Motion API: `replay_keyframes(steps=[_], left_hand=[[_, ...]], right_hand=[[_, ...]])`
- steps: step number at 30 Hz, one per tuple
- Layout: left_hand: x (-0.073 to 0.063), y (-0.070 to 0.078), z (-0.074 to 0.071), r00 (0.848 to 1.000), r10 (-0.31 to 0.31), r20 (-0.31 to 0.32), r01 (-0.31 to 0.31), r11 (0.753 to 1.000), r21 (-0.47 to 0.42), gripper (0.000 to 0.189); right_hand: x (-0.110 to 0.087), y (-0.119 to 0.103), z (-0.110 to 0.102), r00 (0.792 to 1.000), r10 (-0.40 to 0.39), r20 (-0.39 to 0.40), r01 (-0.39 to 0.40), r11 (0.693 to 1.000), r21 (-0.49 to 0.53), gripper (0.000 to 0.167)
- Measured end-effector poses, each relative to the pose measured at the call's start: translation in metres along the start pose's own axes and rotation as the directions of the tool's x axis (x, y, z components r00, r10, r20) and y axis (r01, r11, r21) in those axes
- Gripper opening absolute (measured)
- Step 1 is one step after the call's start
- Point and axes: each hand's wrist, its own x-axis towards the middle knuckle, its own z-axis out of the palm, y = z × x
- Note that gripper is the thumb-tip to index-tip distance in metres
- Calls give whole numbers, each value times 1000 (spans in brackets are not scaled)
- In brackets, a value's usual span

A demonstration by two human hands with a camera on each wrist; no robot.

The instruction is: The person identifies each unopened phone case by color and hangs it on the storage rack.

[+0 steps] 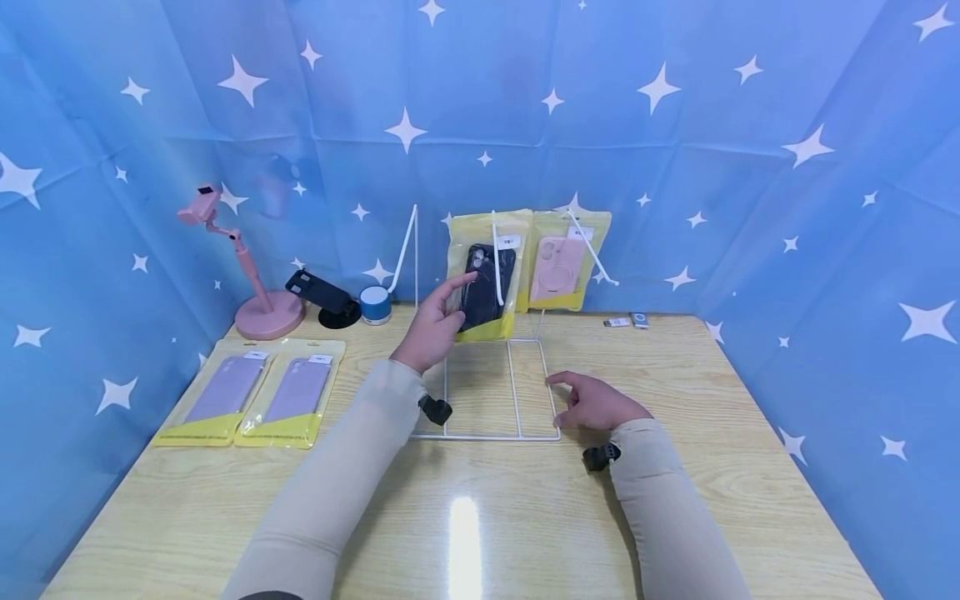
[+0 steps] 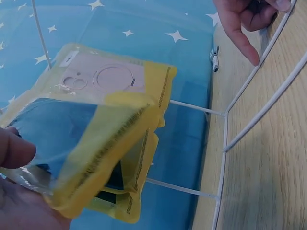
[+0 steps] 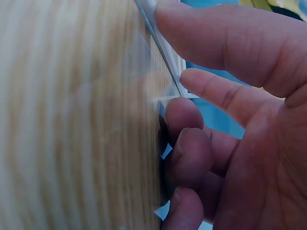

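Note:
My left hand [image 1: 433,329] grips a bagged black phone case [image 1: 486,287] by its left edge, at the middle prong of a white wire rack [image 1: 495,436]. The bag tilts in front of other yellow-bottomed bags [image 2: 139,167] in the left wrist view. Whether its top is on the prong cannot be told. Beside it, a bagged pink phone case [image 1: 557,267] hangs by the right prong. My right hand [image 1: 600,404] touches the right side of the rack's base with thumb and straight index finger. Its other fingers curl under, near the tabletop.
Two bagged purple phone cases [image 1: 225,390] lie flat at the left. Behind them stand a pink phone stand [image 1: 270,315], a black phone-shaped item on a stand [image 1: 322,292] and a blue cylinder [image 1: 376,305]. Small items [image 1: 638,320] lie at the back right, before a blue starred curtain [image 1: 480,100].

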Motion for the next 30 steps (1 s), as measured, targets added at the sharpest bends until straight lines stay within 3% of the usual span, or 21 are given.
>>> replay_keyframes(steps=[10, 21, 30], left_hand=[[-7, -10, -10, 999, -34, 41, 31, 997, 74, 63], [-27, -27, -34, 999, -2, 42, -1, 996, 84, 57], [-51, -48, -51, 997, -80, -22, 80, 997, -24, 54]], right_hand=[[0, -1, 1, 1000, -17, 5, 17, 1000, -14, 73], [-1, -2, 1, 1000, 5, -7, -5, 1000, -14, 73], [0, 1, 0, 1000, -6, -5, 6, 1000, -21, 74]])
